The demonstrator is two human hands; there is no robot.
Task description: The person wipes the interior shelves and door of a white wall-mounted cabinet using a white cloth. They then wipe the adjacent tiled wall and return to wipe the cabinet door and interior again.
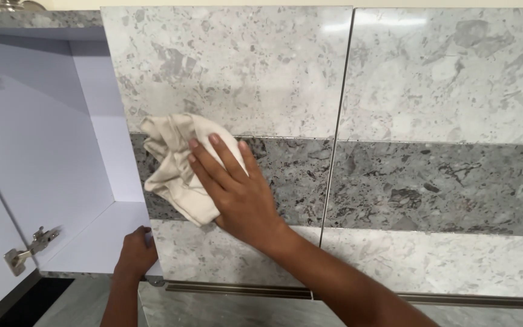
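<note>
Head view: the right hand [237, 194], fingers spread flat, presses a cream cloth [177, 166] against a grey stone-patterned cabinet door [231, 72]. The left hand [135, 254], fingers curled, grips that door's lower left corner beside the open white cabinet interior [49, 151].

Two cabinet doors [443, 139] fill most of the view, faced in grey stone-patterned laminate: a pale band above, a darker band across the middle, a pale band below. A thin vertical seam divides them. To the left an open cabinet [49, 151] shows plain white inner walls and a metal hinge [28, 247]. A metal strip [358, 297] runs beneath the doors. Light glares softly near the top, perhaps from an overhead lamp.
</note>
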